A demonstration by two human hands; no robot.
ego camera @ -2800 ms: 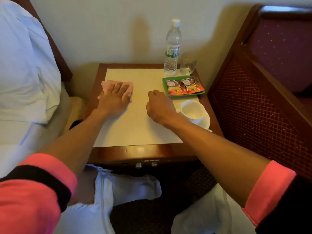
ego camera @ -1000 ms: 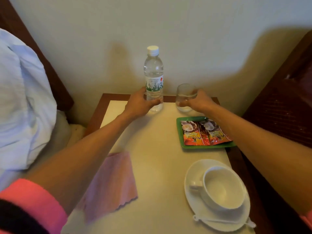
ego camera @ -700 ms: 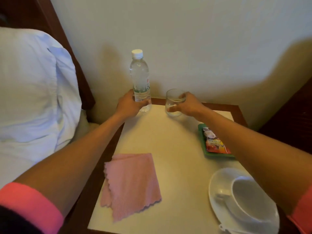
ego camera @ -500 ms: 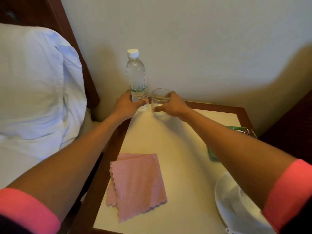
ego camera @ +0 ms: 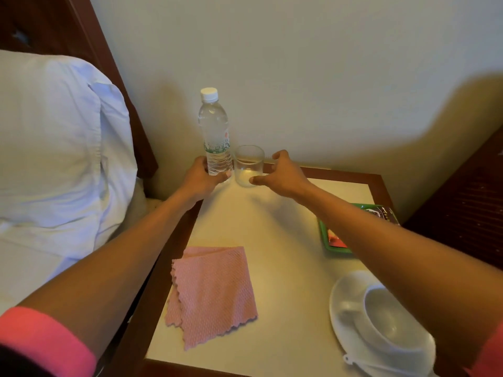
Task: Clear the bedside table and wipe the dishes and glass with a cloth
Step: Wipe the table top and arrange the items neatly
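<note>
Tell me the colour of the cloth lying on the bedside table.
The cloth is pink, with a waffle-like weave; the head view shows it best.

Pink cloth point(ego camera: 213, 295), upright clear glass point(ego camera: 249, 165)

left hand point(ego camera: 200, 178) gripping water bottle point(ego camera: 215, 131), right hand point(ego camera: 283, 175) spread beside glass point(ego camera: 249, 165), pink cloth point(ego camera: 212, 292) nearby

"What's at the back?"
"A plain cream wall point(ego camera: 299, 63), with a broad soft shadow falling across its right side."
"And left?"
"A dark wooden headboard point(ego camera: 89, 36) against the wall, with a white pillow point(ego camera: 54, 131) leaning on it."
"The surface?"
"A cream top in a reddish wooden rim point(ego camera: 353, 176), against the wall beside the bed. Dark wooden furniture point(ego camera: 468, 208) stands to its right."
</note>
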